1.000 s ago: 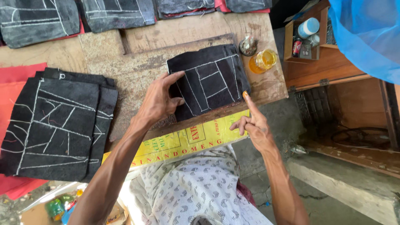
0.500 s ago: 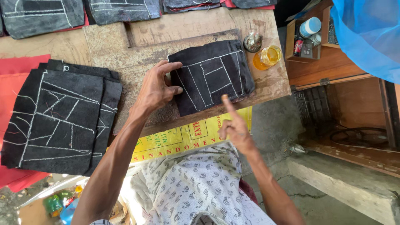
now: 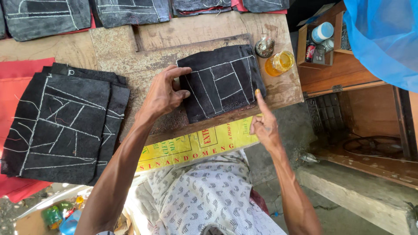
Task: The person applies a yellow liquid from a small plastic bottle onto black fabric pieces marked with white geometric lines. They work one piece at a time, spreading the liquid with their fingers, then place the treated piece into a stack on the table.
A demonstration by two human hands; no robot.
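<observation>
Between both hands: black cloth piece (image 3: pixel 222 82), L hand (image 3: pixel 163 93) pinching its edge, R hand (image 3: pixel 263 124) open, forefinger touching.

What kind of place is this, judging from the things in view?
Probably a small sewing or craft workshop: black stitched fabric pieces stacked on a worn wooden workbench, and a treadle sewing machine stand beside it.

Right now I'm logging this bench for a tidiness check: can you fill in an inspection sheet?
Surface: worn wooden table, metal plate on it.
Job's things: black stitched fabric piece on the plate.
Clutter: stack of black pieces, red cloth, amber jar, yellow printed sheet.
Grips: left hand pinches the piece's edge; right hand fingertip on its corner.
Cables: nothing seen.
Surroundings: wooden box, blue plastic sheet.
</observation>
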